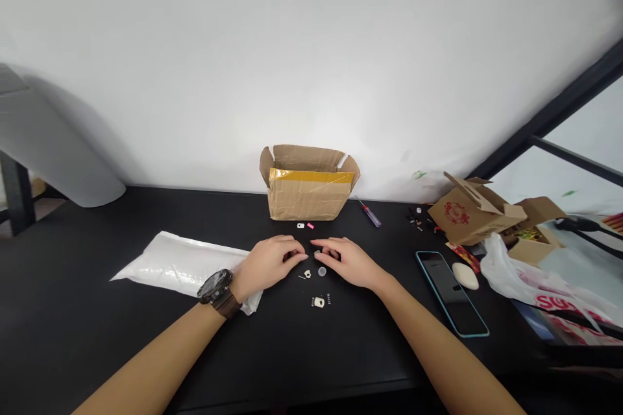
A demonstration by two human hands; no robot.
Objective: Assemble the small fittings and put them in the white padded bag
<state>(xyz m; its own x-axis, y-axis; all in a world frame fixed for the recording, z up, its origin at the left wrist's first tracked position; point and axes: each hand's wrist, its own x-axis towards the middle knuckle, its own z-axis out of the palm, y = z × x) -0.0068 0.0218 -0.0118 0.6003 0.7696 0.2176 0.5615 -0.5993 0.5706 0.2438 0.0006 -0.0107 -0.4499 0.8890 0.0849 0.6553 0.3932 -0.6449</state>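
My left hand (272,264) is over the black table, its thumb and index tips close together; whatever is between them is too small to make out. Opposite it, my right hand (351,263) has its index finger stretched out and the thumb apart. A small greyish piece (317,253) shows by the right thumb; I cannot tell whether they touch. Below the fingertips lie a clear round disc (322,272), a small cream part (307,274) and a thin pin (302,277). Nearer me is a cream plate (318,302) between two rows of tiny dark-and-white pieces.
An open cardboard box (311,198) stands by the wall, with a white piece (300,225) and pink piece (310,225) before it. A white padded mailer (180,262) lies left, partly under my wrist. Rightward are a screwdriver (372,215), phone (451,295), white mouse-shaped object (465,275) and boxes (457,214).
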